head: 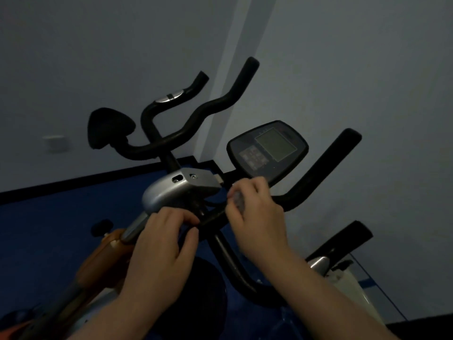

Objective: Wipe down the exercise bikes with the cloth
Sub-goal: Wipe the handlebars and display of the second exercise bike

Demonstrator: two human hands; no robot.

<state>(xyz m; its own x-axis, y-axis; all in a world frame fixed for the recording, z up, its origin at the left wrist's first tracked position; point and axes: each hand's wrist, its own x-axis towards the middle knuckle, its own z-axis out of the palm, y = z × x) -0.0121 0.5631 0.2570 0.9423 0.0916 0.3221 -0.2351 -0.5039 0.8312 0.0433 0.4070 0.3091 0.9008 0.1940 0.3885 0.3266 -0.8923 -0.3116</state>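
One small pale cloth (237,201), blurred, bunched in the right hand (255,217), fingers curled round it, against the black handlebar (316,173) of the near exercise bike (181,190), just below the console (268,149). Left hand (161,251) grips the bar beside the silver housing. Second bike's handlebars (196,116) stand behind, before a pale wall (367,69).

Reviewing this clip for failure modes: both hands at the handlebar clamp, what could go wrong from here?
1. The cloth is a small blurred wad in the right hand; it could slip or wipe little area.
2. The console sits just above that hand; a stray swipe may press its buttons.
3. The left hand curls near the grey clamp cover; fingers could get pinched, and dim light hides missed spots.
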